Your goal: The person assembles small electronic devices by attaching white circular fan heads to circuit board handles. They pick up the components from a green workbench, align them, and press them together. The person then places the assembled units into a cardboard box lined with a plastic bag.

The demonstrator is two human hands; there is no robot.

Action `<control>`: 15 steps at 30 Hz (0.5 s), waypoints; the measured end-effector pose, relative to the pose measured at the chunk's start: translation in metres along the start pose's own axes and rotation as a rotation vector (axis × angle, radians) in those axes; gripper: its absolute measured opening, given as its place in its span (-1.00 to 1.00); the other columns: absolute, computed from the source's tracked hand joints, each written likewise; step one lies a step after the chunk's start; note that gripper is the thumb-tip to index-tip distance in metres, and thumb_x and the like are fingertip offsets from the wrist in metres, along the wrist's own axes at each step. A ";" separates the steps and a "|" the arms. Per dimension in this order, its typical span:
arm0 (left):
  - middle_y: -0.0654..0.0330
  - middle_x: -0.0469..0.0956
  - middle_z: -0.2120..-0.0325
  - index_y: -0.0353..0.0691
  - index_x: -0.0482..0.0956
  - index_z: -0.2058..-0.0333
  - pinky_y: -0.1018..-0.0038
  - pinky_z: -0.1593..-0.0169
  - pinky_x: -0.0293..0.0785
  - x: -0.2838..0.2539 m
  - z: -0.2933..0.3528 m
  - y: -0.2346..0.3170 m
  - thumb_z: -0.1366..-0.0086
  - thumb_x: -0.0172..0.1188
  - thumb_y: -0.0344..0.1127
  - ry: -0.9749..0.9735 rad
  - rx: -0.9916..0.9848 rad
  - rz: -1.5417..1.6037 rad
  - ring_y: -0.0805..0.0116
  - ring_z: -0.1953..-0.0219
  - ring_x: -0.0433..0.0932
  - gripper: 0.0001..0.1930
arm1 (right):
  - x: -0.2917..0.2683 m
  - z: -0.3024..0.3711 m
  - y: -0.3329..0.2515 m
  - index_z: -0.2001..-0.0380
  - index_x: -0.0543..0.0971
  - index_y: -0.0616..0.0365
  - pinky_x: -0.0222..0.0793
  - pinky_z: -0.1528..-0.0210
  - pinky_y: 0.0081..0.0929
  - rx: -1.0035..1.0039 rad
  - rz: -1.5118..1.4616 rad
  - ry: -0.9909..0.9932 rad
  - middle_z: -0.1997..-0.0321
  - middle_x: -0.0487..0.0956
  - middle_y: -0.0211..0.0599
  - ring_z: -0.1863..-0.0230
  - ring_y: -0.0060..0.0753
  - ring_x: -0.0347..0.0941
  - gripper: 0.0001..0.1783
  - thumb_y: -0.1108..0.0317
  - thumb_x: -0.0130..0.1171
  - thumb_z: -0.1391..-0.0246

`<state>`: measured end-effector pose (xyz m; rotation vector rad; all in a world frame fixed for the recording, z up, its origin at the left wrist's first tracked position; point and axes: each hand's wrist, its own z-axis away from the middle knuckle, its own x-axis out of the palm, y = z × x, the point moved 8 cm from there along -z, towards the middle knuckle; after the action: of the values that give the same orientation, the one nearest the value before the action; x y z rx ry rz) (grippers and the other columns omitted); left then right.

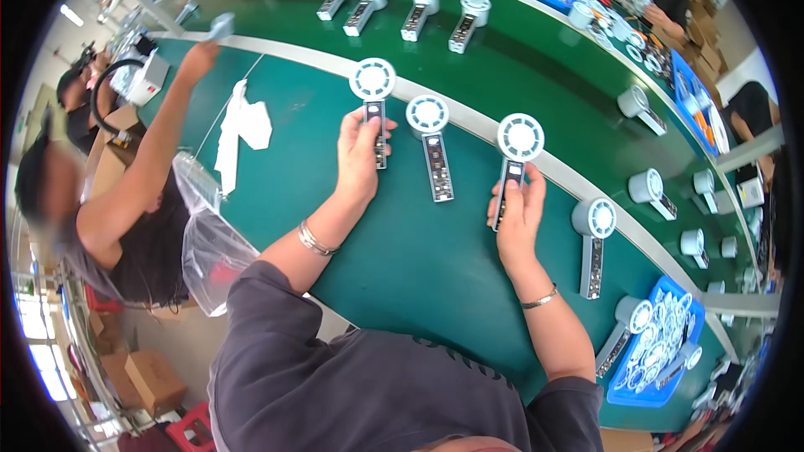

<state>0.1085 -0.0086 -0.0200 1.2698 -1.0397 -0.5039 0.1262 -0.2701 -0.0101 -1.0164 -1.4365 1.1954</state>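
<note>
Hands apart, each clamped on a handle: left hand [358,155] on left fan [373,81], right hand [519,216] on right fan [520,137]. Middle fan [434,153] lies between them on counter [394,259], long axis roughly fore-aft, head away; left hand slightly nearer.

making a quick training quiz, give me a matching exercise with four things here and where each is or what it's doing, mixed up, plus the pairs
1. left hand
2. right hand
3. lower-right blue tray
4. white limp item

A. bears many pale ring-shaped parts
B. on the green table, left of both hands
C. grips the right one of two held devices
D. grips the left held device

Pairs: 1-D; 2-C; 3-A; 4-B
</note>
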 end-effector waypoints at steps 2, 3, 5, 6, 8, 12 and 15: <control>0.14 0.51 0.38 -0.24 0.31 0.14 0.63 0.44 0.38 0.002 -0.001 -0.002 -0.32 -0.04 -0.33 -0.016 -0.002 0.014 0.55 0.41 0.39 -0.82 | -0.001 0.001 -0.001 -0.11 0.09 0.17 0.17 0.70 -0.73 -0.034 0.044 -0.023 0.38 0.37 -0.35 0.62 -0.71 0.25 -0.59 0.35 -0.17 -0.24; 0.14 0.51 0.38 -0.24 0.31 0.14 0.63 0.44 0.38 0.003 0.000 0.000 -0.32 -0.04 -0.33 -0.023 0.000 0.022 0.56 0.42 0.39 -0.82 | 0.000 0.001 -0.002 -0.12 0.09 0.18 0.17 0.70 -0.74 -0.039 0.061 -0.029 0.38 0.37 -0.34 0.62 -0.71 0.24 -0.59 0.34 -0.17 -0.24; 0.15 0.50 0.38 -0.24 0.31 0.14 0.64 0.44 0.38 0.004 0.000 -0.003 -0.32 -0.04 -0.32 -0.018 -0.015 0.016 0.56 0.41 0.39 -0.81 | 0.001 0.000 0.001 -0.11 0.09 0.18 0.17 0.69 -0.73 -0.013 0.037 -0.032 0.38 0.37 -0.34 0.62 -0.70 0.24 -0.58 0.34 -0.16 -0.24; 0.15 0.50 0.37 -0.24 0.31 0.14 0.64 0.44 0.38 0.003 0.000 -0.002 -0.32 -0.04 -0.32 -0.018 -0.014 0.008 0.56 0.41 0.39 -0.81 | 0.002 0.000 0.003 -0.11 0.09 0.19 0.18 0.68 -0.73 -0.001 0.026 -0.031 0.38 0.37 -0.34 0.62 -0.70 0.25 -0.58 0.34 -0.16 -0.24; 0.15 0.50 0.37 -0.25 0.31 0.14 0.63 0.43 0.38 0.000 0.000 -0.001 -0.31 -0.03 -0.31 -0.022 -0.015 -0.001 0.56 0.40 0.39 -0.80 | 0.003 0.000 0.002 -0.11 0.09 0.19 0.19 0.67 -0.72 -0.008 0.026 -0.016 0.37 0.37 -0.34 0.62 -0.69 0.25 -0.57 0.33 -0.15 -0.24; 0.15 0.50 0.38 -0.25 0.31 0.14 0.63 0.43 0.38 -0.001 -0.001 0.000 -0.31 -0.03 -0.30 -0.023 0.000 0.004 0.56 0.39 0.39 -0.79 | 0.000 0.000 -0.001 -0.11 0.10 0.22 0.20 0.66 -0.71 -0.041 0.027 -0.014 0.38 0.38 -0.34 0.61 -0.68 0.25 -0.55 0.29 -0.11 -0.23; 0.15 0.50 0.38 -0.25 0.31 0.15 0.63 0.43 0.37 0.001 0.000 0.001 -0.31 -0.01 -0.29 -0.013 0.009 0.012 0.55 0.39 0.39 -0.79 | 0.001 0.001 -0.002 -0.11 0.10 0.23 0.19 0.66 -0.72 -0.034 0.029 -0.016 0.39 0.38 -0.34 0.62 -0.69 0.25 -0.54 0.29 -0.11 -0.23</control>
<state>0.1085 -0.0086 -0.0186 1.2688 -1.0607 -0.4993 0.1251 -0.2692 -0.0083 -1.0559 -1.4629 1.2059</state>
